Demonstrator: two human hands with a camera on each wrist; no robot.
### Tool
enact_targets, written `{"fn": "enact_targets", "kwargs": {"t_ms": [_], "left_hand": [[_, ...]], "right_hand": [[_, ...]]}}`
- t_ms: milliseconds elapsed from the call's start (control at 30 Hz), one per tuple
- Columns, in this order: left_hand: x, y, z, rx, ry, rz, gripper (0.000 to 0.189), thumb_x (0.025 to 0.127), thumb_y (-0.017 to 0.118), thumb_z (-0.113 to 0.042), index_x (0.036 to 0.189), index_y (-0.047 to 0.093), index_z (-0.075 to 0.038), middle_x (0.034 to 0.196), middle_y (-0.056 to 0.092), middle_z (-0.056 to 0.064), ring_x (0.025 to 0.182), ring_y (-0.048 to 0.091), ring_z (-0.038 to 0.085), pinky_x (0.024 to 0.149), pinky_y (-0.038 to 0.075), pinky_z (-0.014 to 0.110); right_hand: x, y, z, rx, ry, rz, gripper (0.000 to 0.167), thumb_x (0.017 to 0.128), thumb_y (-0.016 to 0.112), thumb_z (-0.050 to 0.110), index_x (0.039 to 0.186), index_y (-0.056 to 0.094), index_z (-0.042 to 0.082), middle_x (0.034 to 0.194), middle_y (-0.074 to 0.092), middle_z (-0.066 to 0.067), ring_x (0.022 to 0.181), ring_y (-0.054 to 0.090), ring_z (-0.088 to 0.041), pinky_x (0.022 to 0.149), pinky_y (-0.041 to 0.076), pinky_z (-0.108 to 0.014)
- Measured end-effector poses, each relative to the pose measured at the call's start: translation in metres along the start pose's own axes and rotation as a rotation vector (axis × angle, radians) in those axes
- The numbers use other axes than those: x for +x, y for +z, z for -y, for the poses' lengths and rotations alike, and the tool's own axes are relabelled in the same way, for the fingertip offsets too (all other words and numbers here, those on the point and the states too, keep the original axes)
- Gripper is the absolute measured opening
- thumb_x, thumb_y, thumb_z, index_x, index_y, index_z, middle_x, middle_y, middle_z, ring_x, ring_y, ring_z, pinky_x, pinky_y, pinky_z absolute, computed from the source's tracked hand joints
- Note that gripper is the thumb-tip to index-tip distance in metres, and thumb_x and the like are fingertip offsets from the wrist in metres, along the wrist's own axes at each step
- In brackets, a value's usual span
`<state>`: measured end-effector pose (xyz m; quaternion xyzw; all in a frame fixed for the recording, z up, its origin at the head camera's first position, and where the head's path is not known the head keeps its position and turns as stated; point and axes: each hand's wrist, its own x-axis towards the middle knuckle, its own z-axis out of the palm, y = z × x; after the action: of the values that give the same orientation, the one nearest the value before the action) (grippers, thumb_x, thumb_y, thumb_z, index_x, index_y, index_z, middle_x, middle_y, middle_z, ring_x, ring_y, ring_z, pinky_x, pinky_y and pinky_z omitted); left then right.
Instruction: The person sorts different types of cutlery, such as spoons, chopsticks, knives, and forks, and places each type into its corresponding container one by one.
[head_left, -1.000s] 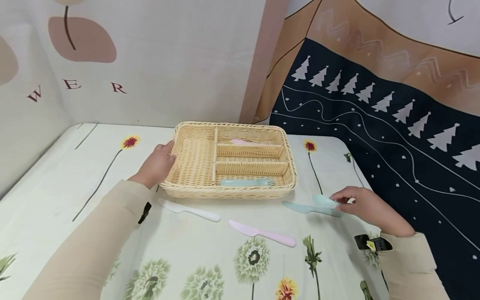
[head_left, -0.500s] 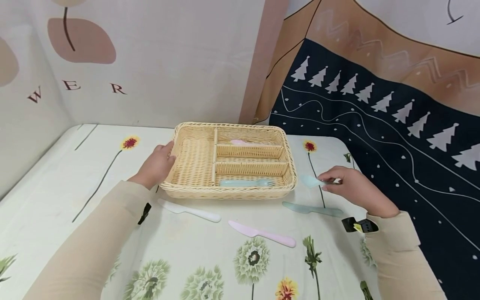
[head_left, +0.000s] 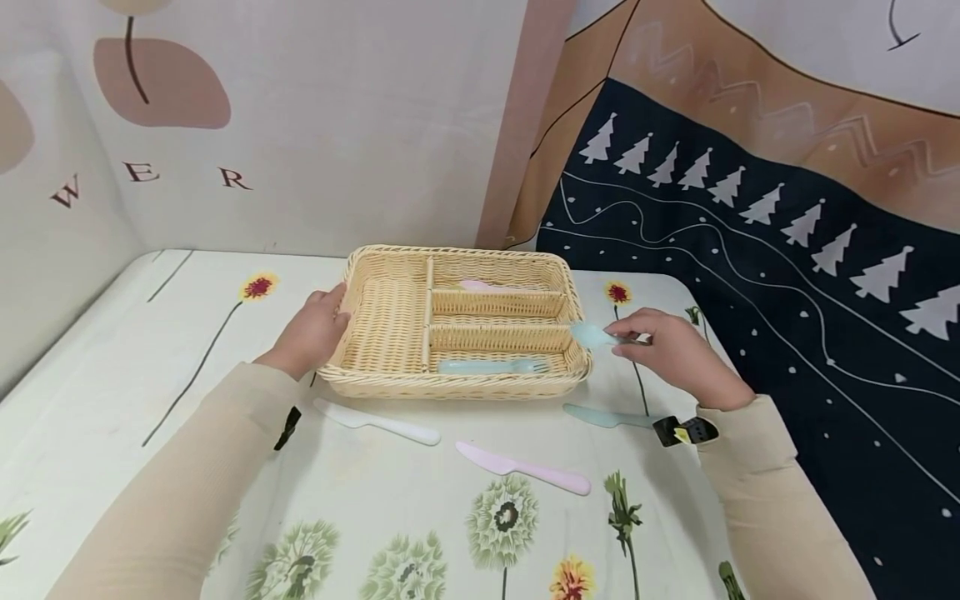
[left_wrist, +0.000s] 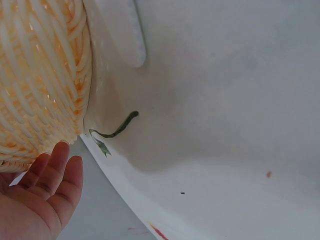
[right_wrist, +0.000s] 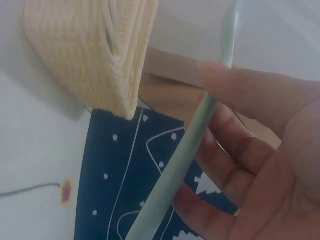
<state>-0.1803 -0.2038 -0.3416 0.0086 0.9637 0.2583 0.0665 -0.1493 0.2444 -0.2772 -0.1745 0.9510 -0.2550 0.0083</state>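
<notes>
**Right hand (head_left: 678, 354) pinches a pale blue spoon (head_left: 591, 336) at a wicker basket's (head_left: 457, 387) rim; left hand (head_left: 309, 332) at the opposite end**

The right hand's thumb and fingers close narrowly on the spoon's handle. The bowl points left and, in the head view, overlaps the basket's right rim; the right wrist view suggests it is held clear of the weave. The left hand touches the left end, some fingers loosely extended; whether it pinches the rim, I cannot tell.

The basket stands on a flower-printed worktop (head_left: 390, 492). Its front-right compartment holds a pale blue fork (head_left: 495, 367); the rear-right one, a partly hidden pink utensil (head_left: 480, 286).

Good handling, I judge, means raising bowl and handle above the rim, turning the spoon lengthwise to the narrow compartments, and releasing it low while the left hand steadies the basket.
</notes>
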Motion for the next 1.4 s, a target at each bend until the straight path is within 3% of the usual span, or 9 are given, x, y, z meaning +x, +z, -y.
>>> {"fn": "enact_targets", "kwargs": {"t_ms": [233, 700, 967, 1400], "left_hand": [[0.000, -0.001, 0.001, -0.001, 0.002, 0.007, 0.057, 0.106, 0.032, -0.018, 0.153, 0.007, 0.004, 0.144, 0.025, 0.033, 0.131, 0.034, 0.047, 0.110, 0.030, 0.057], [0.000, -0.001, 0.000, 0.001, 0.017, 0.002, 0.057, 0.105, 0.031, -0.017, 0.152, 0.007, 0.005, 0.143, 0.025, 0.034, 0.132, 0.033, 0.048, 0.110, 0.030, 0.057], [0.001, -0.001, 0.002, 0.007, 0.018, 0.005, 0.058, 0.105, 0.032, -0.017, 0.152, 0.007, 0.005, 0.143, 0.025, 0.035, 0.132, 0.033, 0.048, 0.109, 0.030, 0.057], [0.002, 0.000, 0.003, 0.003, 0.016, -0.001, 0.057, 0.105, 0.032, -0.018, 0.152, 0.008, 0.004, 0.144, 0.025, 0.034, 0.132, 0.033, 0.048, 0.110, 0.030, 0.058]], "right_hand": [[0.015, 0.003, 0.011, -0.020, 0.019, 0.006, 0.028, 0.088, 0.068, 0.002, 0.116, 0.069, 0.001, 0.103, 0.064, -0.013, 0.093, 0.058, -0.026, 0.078, 0.055, -0.040], [0.041, 0.007, 0.030, -0.013, -0.040, -0.018, 0.027, 0.089, 0.067, 0.005, 0.116, 0.070, 0.004, 0.107, 0.065, -0.010, 0.097, 0.059, -0.025, 0.084, 0.052, -0.041], [0.055, 0.012, 0.041, -0.022, -0.035, -0.008, 0.029, 0.090, 0.067, 0.006, 0.119, 0.068, 0.005, 0.115, 0.063, -0.011, 0.103, 0.060, -0.026, 0.089, 0.053, -0.041], [0.080, 0.020, 0.055, -0.010, -0.008, -0.019, 0.032, 0.091, 0.066, 0.007, 0.123, 0.067, 0.008, 0.114, 0.062, -0.008, 0.106, 0.057, -0.024, 0.093, 0.052, -0.039]]}}
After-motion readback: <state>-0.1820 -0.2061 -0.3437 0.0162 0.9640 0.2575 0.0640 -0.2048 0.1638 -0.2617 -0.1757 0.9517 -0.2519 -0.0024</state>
